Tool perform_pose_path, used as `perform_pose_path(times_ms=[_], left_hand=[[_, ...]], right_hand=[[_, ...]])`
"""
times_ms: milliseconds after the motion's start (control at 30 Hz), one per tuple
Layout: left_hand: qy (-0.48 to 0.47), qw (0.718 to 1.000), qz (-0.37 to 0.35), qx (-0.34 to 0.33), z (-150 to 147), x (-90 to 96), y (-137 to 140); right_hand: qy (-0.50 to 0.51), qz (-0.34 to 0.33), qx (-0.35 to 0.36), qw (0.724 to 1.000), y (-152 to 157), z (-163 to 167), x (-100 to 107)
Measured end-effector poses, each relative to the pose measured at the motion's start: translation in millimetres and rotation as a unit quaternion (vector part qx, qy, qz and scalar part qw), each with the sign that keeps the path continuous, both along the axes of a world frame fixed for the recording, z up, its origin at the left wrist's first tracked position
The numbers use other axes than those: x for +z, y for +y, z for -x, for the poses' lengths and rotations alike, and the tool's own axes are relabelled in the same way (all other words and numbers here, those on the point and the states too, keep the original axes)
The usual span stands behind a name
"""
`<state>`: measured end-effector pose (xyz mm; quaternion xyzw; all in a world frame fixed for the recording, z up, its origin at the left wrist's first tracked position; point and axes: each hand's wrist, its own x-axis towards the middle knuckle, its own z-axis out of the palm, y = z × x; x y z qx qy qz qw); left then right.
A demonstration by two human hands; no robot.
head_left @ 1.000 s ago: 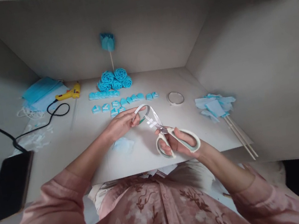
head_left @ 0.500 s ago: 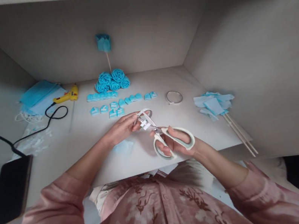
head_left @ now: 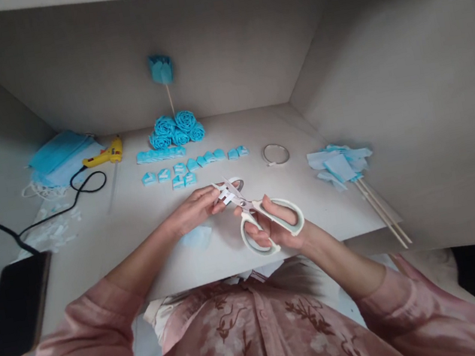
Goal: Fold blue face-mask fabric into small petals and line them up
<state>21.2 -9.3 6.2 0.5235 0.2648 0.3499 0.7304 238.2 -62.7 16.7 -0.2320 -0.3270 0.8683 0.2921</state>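
Observation:
My right hand has its fingers through the loops of a pair of white-handled scissors, whose blades stand apart. My left hand is closed on a narrow roll of tape, partly hidden behind the blades. A short white piece of tape lies between or against the blades near the left fingertips; I cannot tell which. Under the left wrist, a pale blue piece of fabric rests on the table. Beyond the hands, small folded blue pieces lie in rows, some bearing white strips.
Rolled blue fabric roses sit at the back, below a blue flower on a stick. A yellow glue gun and blue masks are at left, a thin ring and fabric-topped sticks at right. A dark phone-like slab lies front left.
The scissors and my right hand have shifted slightly left. The blades have turned a little around the white tape piece by my left fingertips.

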Motion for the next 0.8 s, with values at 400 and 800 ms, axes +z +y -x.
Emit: perform_pose_path(times_ms=[400,800], left_hand=[[-0.028,0.998,0.003,-0.05,3.4,5.5,1.2],[0.007,0.996,0.08,-0.05,5.7,4.7,3.5]], right_hand=[[-0.016,0.0,0.001,1.0,-3.1,-7.5,-5.7],[-0.094,-0.065,0.043,0.993,-17.1,-9.9,-10.2]])
